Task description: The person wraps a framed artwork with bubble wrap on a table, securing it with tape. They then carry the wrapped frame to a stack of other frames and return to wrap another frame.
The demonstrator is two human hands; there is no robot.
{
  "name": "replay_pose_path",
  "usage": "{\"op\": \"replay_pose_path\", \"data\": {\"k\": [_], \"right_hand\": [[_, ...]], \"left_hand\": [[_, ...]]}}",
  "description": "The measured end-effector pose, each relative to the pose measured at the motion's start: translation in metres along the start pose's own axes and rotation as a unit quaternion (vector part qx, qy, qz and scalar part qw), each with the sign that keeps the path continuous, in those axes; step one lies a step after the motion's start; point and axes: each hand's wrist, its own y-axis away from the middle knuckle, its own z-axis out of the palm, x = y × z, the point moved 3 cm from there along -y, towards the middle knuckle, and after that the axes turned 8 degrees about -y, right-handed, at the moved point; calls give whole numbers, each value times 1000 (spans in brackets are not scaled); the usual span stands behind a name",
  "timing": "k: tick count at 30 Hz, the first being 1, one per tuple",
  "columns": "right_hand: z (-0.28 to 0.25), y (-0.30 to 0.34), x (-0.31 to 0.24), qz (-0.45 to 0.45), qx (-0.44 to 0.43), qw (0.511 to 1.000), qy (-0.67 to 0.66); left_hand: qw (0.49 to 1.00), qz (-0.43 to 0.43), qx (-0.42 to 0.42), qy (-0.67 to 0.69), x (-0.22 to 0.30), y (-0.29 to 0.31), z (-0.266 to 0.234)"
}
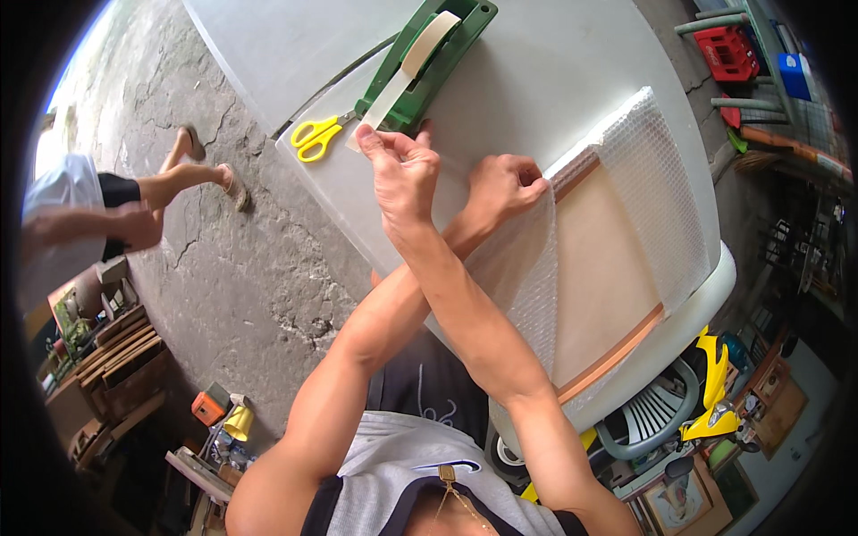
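Note:
My forearms cross, the right one over the left. My right hand (402, 174) is closed in a pinch on the loose end of the pale tape (386, 100), which comes off a roll in a green tape dispenser (435, 76). Farther right, my left hand (505, 189) pinches the edge of clear bubble wrap (661, 192). The wrap lies folded over both sides of a flat wooden frame (617, 353) with a beige panel, and part of the panel shows between the flaps. Yellow-handled scissors (315, 138) lie left of the dispenser, blades partly hidden.
The grey-white table (536, 80) bears these things. A person (98, 205) walks on the cracked concrete floor (259, 259) at left. Stacked wood (112, 353) stands lower left. A grey chair (648, 411) is near the table's right side, a red crate (726, 54) at far right.

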Motion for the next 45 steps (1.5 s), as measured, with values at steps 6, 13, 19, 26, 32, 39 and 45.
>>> {"op": "replay_pose_path", "data": {"k": [6,13,19,26,32,39,45], "right_hand": [[-4,-7,-7,-47,-34,993,103],[-76,-25,-77,-258,-91,900,339],[-184,-59,-125,-150,-240,838,467],[-215,-69,-97,-194,-304,810,461],[-215,-69,-94,-246,-284,781,498],[-205,-74,-100,-219,-291,744,560],[-204,-77,-103,-183,-278,765,551]], "left_hand": [[999,-8,-25,39,-5,-3,-1],[995,23,-65,72,-13,-16,2],[988,-62,-143,5,-14,-29,-2],[975,-96,-198,36,-3,-29,-10],[951,-168,-246,84,-4,-35,-15],[959,-95,-235,128,-1,-20,-32],[996,-40,-81,24,-7,-13,-16]]}}
